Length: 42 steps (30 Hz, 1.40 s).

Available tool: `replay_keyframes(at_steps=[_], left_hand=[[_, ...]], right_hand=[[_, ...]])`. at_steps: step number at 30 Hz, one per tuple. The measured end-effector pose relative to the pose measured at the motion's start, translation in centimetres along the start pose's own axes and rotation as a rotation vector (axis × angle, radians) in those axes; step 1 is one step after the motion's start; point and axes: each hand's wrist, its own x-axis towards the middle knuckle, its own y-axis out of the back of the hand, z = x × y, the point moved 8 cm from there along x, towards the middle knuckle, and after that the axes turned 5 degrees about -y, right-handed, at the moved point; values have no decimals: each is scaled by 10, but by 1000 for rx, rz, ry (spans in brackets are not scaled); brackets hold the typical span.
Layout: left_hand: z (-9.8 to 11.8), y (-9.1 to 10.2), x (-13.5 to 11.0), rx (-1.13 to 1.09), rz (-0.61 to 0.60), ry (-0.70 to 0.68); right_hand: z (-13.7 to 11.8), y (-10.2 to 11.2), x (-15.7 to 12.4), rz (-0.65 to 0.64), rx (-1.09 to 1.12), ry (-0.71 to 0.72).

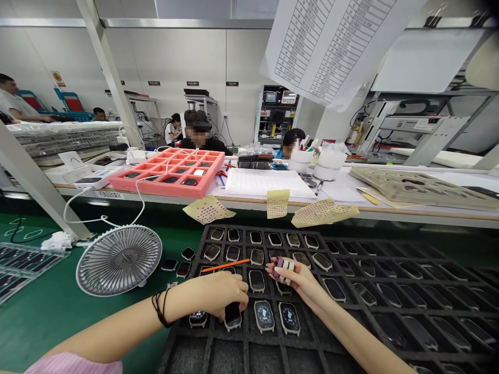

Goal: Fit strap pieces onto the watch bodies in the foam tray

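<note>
A black foam tray (230,358) holds smartwatch bodies without straps in its square compartments. My left hand (222,293), a dark band round its wrist, reaches into the near part with curled fingers on a dark-screened smartwatch (233,317). Two watches with lit faces, one (264,316) and another (289,317), lie to its right. Over the tray's middle, my right hand (294,274) has its fingers drawn together, with white and purple covers on the fingertips; anything between them is hidden. Below it a watch (284,289) is partly covered. An orange stick (225,265) lies across the tray beyond my left hand.
A grey fan (120,259) stands left on the green mat, beside several loose watches (183,269). More watches fill a second black tray (413,298) at right. The shelf ahead carries a pink foam tray (171,189) and papers (268,183). People sit beyond.
</note>
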Motion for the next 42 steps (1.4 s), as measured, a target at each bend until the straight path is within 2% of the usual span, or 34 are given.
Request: replay_keyframes(at_steps=[18,42], left_hand=[[0,0,0,-27,-12,12],[-3,-3,-1,-29,39,-6]], right_hand=[[-2,-2,-1,-3,-2,15],[-1,0,0,2,12,11]])
